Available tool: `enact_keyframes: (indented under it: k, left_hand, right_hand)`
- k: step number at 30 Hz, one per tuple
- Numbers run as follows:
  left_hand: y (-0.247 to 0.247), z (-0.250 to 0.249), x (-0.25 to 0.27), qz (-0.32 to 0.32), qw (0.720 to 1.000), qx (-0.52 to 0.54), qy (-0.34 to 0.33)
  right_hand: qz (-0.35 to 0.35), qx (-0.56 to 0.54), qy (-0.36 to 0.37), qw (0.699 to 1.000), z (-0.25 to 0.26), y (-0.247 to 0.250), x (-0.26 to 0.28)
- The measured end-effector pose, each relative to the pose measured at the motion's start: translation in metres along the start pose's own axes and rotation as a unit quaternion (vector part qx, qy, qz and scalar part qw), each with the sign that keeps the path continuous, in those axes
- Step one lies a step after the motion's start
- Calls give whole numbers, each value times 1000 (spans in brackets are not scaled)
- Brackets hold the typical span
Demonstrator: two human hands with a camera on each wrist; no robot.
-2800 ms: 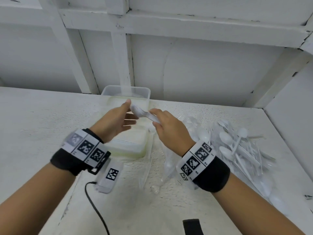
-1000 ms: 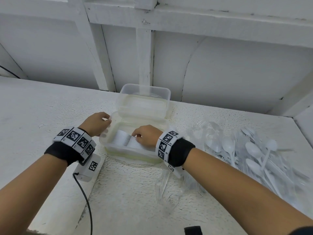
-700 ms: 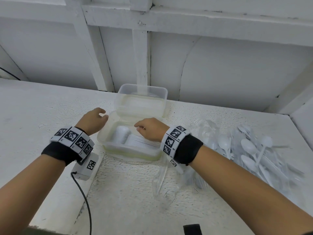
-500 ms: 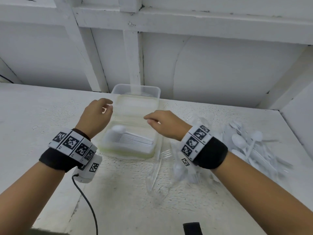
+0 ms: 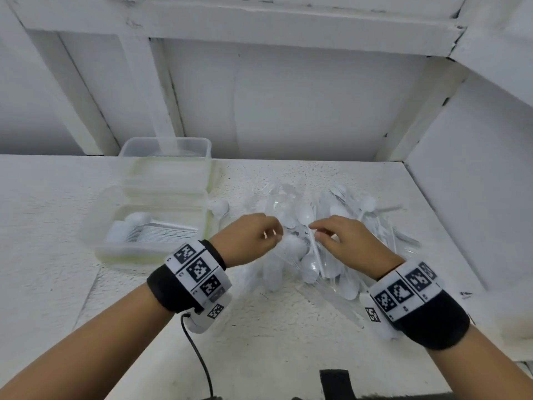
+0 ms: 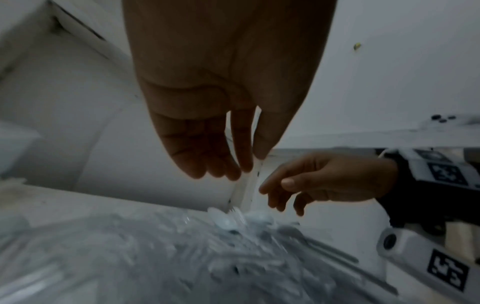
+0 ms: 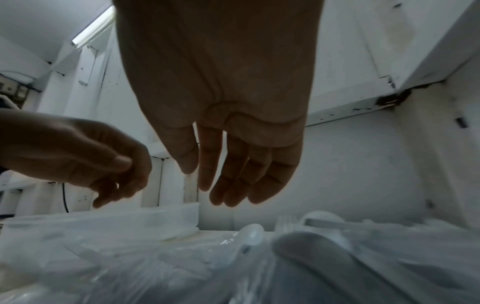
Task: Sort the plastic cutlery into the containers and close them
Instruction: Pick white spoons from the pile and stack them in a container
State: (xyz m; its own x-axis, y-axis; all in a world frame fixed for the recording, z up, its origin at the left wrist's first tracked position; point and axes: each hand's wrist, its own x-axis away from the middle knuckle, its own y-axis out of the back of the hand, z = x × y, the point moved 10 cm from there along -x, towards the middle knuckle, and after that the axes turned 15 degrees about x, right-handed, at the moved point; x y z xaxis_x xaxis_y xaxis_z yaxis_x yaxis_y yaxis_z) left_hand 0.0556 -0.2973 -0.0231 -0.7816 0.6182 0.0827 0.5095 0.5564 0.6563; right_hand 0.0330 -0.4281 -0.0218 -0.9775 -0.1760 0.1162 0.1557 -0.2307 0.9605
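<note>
Both hands are hovering over the cutlery pile [image 5: 331,241], nothing gripped. Left hand [image 5: 248,239] is sitting at the pile's left edge with fingers loosely curled; right hand [image 5: 346,243] is sitting over the middle with fingers slack and hanging down, same read in both wrist views. Pile is lying on the counter [image 5: 274,342], right of the box [image 5: 150,226], mixed spoons and clear wrapped pieces, some forks showing at the back. Box is sitting open, and a neat row of white spoons [image 5: 153,230] is lying inside it. Second box [image 5: 165,151] is standing behind it by the wall; contents not readable. Judging progress: early. One batch is sorted, most of the pile is waiting, no box closed yet. Next pick is likely coming from the pile top, but can't tell which piece.
</note>
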Motion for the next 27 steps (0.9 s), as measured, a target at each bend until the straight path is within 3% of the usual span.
enact_keyframes:
  k: [5, 11, 15, 19, 27]
  left_hand:
    - [-55, 16, -6, 128, 984, -118, 33]
    - [-57, 14, -12, 90, 990, -105, 9]
    - [-57, 8, -20, 75, 994, -82, -1]
    - [-61, -9, -37, 61, 996, -59, -18]
    - [-82, -34, -80, 56, 994, -93, -30]
  right_hand:
    - [-2, 3, -17, 1000, -22, -7, 22]
    - [-67, 67, -121, 988, -68, 6, 28]
    - [-28, 84, -178, 980, -95, 0, 24]
    - [3, 72, -169, 983, -92, -10, 13]
    - [-34, 37, -172, 984, -95, -3, 1]
